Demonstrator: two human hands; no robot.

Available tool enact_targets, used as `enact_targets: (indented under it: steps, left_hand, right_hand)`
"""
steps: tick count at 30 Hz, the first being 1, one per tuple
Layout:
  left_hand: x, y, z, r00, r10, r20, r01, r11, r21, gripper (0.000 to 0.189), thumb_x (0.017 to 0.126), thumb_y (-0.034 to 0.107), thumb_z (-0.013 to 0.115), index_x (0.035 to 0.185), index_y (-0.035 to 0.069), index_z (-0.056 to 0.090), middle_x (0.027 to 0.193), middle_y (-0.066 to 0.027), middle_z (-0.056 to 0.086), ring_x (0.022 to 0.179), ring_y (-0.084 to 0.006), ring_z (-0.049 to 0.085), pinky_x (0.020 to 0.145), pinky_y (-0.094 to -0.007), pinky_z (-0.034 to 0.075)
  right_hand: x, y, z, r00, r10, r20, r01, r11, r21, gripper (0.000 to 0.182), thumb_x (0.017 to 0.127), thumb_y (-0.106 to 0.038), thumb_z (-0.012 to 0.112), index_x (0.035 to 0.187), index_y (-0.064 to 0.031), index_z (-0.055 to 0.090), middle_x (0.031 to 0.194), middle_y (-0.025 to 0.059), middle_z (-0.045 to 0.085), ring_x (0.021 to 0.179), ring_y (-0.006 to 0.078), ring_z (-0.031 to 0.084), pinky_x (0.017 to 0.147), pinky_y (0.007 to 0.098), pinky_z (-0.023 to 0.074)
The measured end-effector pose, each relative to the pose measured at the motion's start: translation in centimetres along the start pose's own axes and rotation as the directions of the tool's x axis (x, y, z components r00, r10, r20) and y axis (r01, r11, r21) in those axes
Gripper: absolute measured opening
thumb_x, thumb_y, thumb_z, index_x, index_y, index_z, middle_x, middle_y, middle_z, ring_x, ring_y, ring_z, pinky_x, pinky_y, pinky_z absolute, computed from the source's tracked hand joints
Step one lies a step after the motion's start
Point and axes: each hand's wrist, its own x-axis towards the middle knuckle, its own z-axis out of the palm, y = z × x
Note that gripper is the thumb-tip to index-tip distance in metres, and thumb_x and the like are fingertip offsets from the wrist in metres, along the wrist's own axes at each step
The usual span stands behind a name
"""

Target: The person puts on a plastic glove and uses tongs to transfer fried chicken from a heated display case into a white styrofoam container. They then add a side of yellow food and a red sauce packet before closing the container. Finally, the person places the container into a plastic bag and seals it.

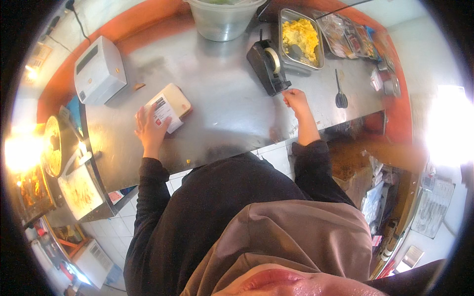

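Note:
My left hand holds a printed paper slip down against a cream lidded box, its fingers along the box's left side. The slip bears writing and lies across the lid's near part. At the front of a black tape dispenser is my right hand. Its fingers are pinched together by the cutter edge; whether tape is between them is too small to tell. A roll of tape sits in the dispenser.
Behind the dispenser stands a clear container of yellow food. Black scissors lie on the steel table to the right. A white label printer is at the left, a large plastic tub at the back, a cutting board front left.

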Motion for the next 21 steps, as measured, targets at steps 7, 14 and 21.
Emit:
enact_targets:
  steps: [7,14,21]
  left_hand:
    - [-0.5,-0.4,-2.4,0.998,-0.007,0.061,0.002,0.997,0.076,0.075,0.063,0.058,0.07,0.13,0.033,0.046,0.147,-0.008,0.025,0.138,-0.0297,0.016,0.1,-0.0682,0.013]
    - [0.1,-0.5,-1.5,0.998,0.065,0.011,-0.065,0.998,-0.006,0.075,0.059,0.061,0.071,0.126,0.033,0.051,0.146,-0.0072,0.028,0.137,-0.0299,0.018,0.099,-0.0704,0.008]
    - [-0.2,-1.4,-1.8,0.998,0.055,-0.018,-0.056,0.997,-0.044,0.075,0.059,0.061,0.071,0.125,0.03,0.052,0.147,-0.0052,0.026,0.138,-0.029,0.016,0.1,-0.0694,0.009]
  right_hand:
    - [-3.9,-10.4,2.8,0.976,-0.143,0.166,0.124,0.985,0.119,0.024,0.08,-0.023,0.066,0.089,-0.001,0.065,0.072,0.0048,0.063,0.067,0.0113,0.058,0.06,0.0269,0.0468]
    - [-9.0,-27.1,25.4,0.219,-0.418,0.882,0.811,0.58,0.074,0.035,0.072,-0.034,0.068,0.09,-0.0039,0.065,0.084,0.0124,0.066,0.071,0.0202,0.059,0.064,0.0333,0.047]
    - [-10.5,-28.6,27.2,0.511,-0.313,0.8,0.853,0.301,-0.427,0.044,0.06,-0.041,0.074,0.096,-0.0159,0.069,0.093,0.0103,0.068,0.087,0.0259,0.065,0.076,0.038,0.0507]
